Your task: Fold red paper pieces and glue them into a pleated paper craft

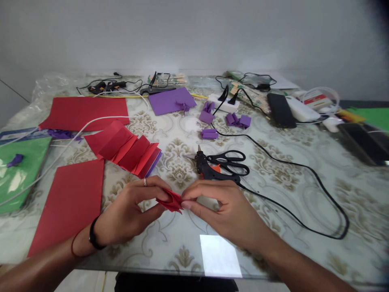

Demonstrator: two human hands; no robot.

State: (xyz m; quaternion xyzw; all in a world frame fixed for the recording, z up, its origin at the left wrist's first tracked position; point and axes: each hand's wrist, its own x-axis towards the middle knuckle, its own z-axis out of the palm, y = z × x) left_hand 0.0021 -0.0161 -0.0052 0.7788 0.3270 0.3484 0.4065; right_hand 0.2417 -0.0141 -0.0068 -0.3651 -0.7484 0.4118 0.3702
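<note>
My left hand [133, 209] and my right hand [223, 211] meet just above the table's near edge. Both pinch one small folded piece of red paper [173, 201] between thumb and fingertips, the left hand on its left side, the right hand on its right tip. A ring shows on a left finger and a dark band on the left wrist. Just behind my right hand lie a black hot glue gun [208, 168] and black scissors [229, 160].
Red sheets [68, 202] [83, 111] and an accordion-folded red paper [129, 152] lie at left, by green sheets [18, 170]. Purple paper [172, 100] and several folded purple pieces [238, 120] sit behind. A black cord [304, 194] loops right. Phones, a power strip and cables crowd the far edge.
</note>
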